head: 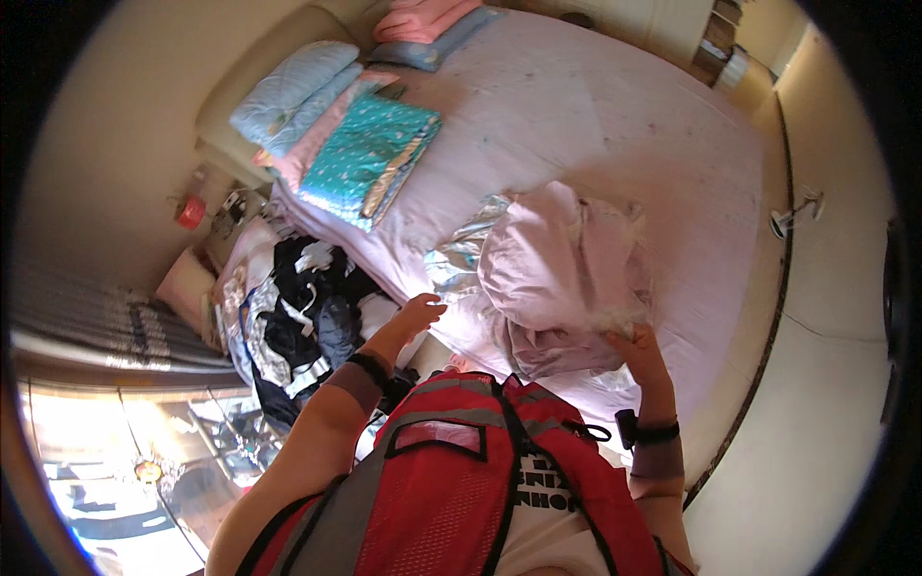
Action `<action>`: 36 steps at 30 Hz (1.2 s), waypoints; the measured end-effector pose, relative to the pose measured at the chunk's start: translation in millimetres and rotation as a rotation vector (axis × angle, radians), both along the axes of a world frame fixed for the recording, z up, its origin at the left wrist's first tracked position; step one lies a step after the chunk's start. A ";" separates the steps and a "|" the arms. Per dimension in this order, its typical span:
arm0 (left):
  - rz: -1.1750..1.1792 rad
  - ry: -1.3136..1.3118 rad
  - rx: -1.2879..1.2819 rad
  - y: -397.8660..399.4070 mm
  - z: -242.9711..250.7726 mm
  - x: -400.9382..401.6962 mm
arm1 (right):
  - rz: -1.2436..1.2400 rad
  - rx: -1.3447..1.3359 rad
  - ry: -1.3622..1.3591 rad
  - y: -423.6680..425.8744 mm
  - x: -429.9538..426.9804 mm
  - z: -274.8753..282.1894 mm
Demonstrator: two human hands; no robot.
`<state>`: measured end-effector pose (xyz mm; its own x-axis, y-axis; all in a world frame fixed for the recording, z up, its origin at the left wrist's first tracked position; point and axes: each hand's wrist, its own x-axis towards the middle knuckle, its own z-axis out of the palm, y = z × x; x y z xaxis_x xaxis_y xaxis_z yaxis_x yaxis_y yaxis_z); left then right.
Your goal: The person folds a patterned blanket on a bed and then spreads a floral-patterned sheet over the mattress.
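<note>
A rumpled bundle of pale pink bedding cloth [555, 266] lies on the bed before me. A shiny, light patterned fabric [464, 252] sticks out from its left side. My right hand [641, 351] grips the bundle at its near right corner, the fingertips partly hidden against the folds. Held in the air by the bed's near edge, my left hand [420, 315] has its fingers apart and nothing in them. It is left of the bundle, apart from it.
Pink sheeting covers the bed [691, 187]. Near the headboard [252, 79] are a folded teal dotted quilt [378, 137], blue pillows [295, 90] and a coral-pink folded blanket [425, 18]. A heap of mixed clothes [310, 317] stands at the left, by a curtain [94, 324] and window.
</note>
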<state>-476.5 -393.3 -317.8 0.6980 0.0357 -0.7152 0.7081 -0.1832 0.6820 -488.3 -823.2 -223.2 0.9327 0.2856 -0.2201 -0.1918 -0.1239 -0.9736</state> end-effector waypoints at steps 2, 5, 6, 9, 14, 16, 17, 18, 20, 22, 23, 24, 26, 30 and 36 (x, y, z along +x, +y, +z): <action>-0.264 -0.203 0.075 -33.3 9.4 30.0 | 0.057 -0.001 0.020 3.3 -16.0 31.5; -0.562 -0.629 0.039 -75.9 19.2 59.2 | 0.131 0.045 -0.043 22.5 -40.0 77.7; -0.739 -0.731 0.113 -94.7 32.7 72.1 | 0.114 0.083 -0.058 28.1 -50.6 99.9; -1.074 -0.949 0.223 -124.8 45.5 86.5 | -0.064 0.076 0.003 42.9 -79.6 140.9; -1.427 -0.835 0.271 -137.2 17.4 89.4 | -0.337 0.035 -0.253 43.6 -123.7 140.3; -1.471 -0.837 0.192 -131.5 -37.0 97.2 | -0.438 -0.233 -0.419 47.0 -145.0 140.6; -1.513 -0.828 0.122 -129.7 -52.3 102.1 | -0.457 -0.414 -0.539 45.4 -154.8 137.5; -1.542 -0.836 0.086 -135.6 -44.5 104.2 | -0.488 -0.442 -0.522 45.6 -164.0 139.2; -0.947 0.123 -0.207 -125.7 -7.4 108.2 | -0.606 -0.450 -0.655 48.4 -178.1 144.0; -0.662 0.230 -0.251 -101.9 -27.6 114.4 | -0.669 -0.499 -0.637 48.9 -189.2 145.4; -0.671 0.235 -0.258 -95.8 -38.5 118.4 | -0.701 -0.549 -0.568 44.8 -199.5 141.7; -0.513 0.275 -0.220 -89.2 -52.1 122.1 | -0.845 0.001 -0.539 37.4 -210.3 130.6; -0.387 0.329 -0.184 -85.7 -70.1 125.2 | -0.971 0.127 -0.553 63.9 -209.9 151.1; -0.351 0.417 -0.263 -89.7 -83.6 126.3 | -1.012 0.257 -0.630 79.2 -222.2 176.8; -0.271 0.316 -0.636 -127.2 -146.9 112.0 | -1.020 0.192 -0.708 89.9 -233.6 214.4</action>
